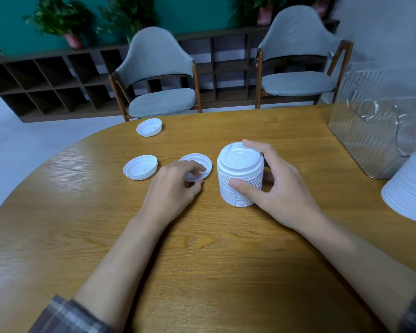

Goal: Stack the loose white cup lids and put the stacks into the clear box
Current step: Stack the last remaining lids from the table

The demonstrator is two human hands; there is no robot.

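Lids (140,167) lie loose on the wooden surface (202,248), the clear box (370,131) at its far right. The right hand (281,188) wraps its fingers (255,146) round the upright stack (239,174) (probably steadying it for the next lid); the left hand (175,186) pinches the nearest lid (199,159) by its rim.

Glossy wood-grain tabletop (202,248), smooth white plastic lid stack (240,179), loose matt plastic lids (140,167), clear ribbed plastic box (370,131), grey cloth chairs (158,75) with wooden frames
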